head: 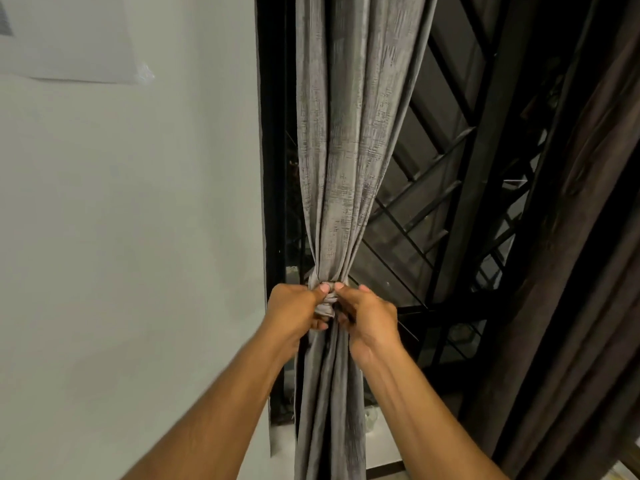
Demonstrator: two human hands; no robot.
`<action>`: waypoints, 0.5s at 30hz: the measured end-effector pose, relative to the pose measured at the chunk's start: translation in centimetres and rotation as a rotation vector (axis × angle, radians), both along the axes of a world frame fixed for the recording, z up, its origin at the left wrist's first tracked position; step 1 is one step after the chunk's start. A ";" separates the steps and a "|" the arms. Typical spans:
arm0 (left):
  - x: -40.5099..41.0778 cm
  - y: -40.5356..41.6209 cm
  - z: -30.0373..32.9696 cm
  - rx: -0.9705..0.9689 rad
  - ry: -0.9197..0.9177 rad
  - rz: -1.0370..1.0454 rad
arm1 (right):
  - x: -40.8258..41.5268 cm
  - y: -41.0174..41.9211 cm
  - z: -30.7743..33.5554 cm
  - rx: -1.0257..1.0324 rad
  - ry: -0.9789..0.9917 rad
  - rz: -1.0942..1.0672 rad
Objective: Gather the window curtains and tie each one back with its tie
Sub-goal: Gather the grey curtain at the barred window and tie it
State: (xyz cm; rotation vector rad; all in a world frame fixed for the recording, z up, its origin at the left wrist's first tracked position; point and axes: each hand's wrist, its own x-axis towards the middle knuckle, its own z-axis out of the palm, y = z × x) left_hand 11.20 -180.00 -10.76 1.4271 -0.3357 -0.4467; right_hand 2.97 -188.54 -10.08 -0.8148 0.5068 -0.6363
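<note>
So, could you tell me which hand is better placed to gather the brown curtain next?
Probably the right hand: the brown curtain hangs on its side, while the left hand sits nearer the wall.

- I see a plain pale wall [121, 220] on the left, a white sheet [69, 39] stuck high on it.
- Beyond, a black window frame [273, 202] and diagonal metal grille [433, 209]; outside looks dark, possibly night.

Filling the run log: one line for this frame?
stage: knotting tie | grey curtain: gathered | left hand: pinches tie | right hand: pinches tie | brown curtain: untied
</note>
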 end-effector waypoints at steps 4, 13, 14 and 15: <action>-0.2 0.0 -0.1 -0.098 0.141 -0.028 | 0.2 0.4 0.3 0.056 -0.081 0.198; -0.2 0.8 -0.3 -0.148 0.012 -0.092 | 0.5 -0.9 0.5 -0.495 0.240 0.028; -0.2 1.0 -0.4 -0.133 -0.020 -0.105 | 0.3 -1.0 0.5 -0.580 0.261 0.002; -0.1 1.1 -0.5 -0.115 -0.053 -0.114 | -0.1 -1.0 0.4 -0.709 0.290 -0.037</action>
